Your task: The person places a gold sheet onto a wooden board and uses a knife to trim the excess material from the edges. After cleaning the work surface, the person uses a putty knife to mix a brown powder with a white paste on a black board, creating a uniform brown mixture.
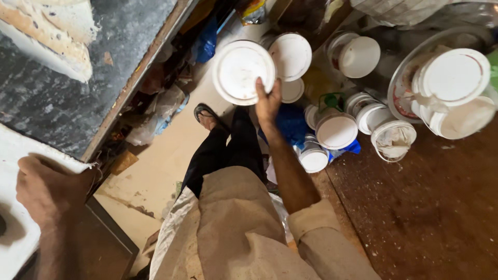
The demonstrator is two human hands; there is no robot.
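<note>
The right hand (267,101) pinches the round white lid (243,72) by its rim — best held flat — while the left hand (44,189) grips the white board (15,155).

The white slab (15,218) under the left hand (44,189) is cut off by the frame's edge; the hand's fingertips are hidden.
</note>
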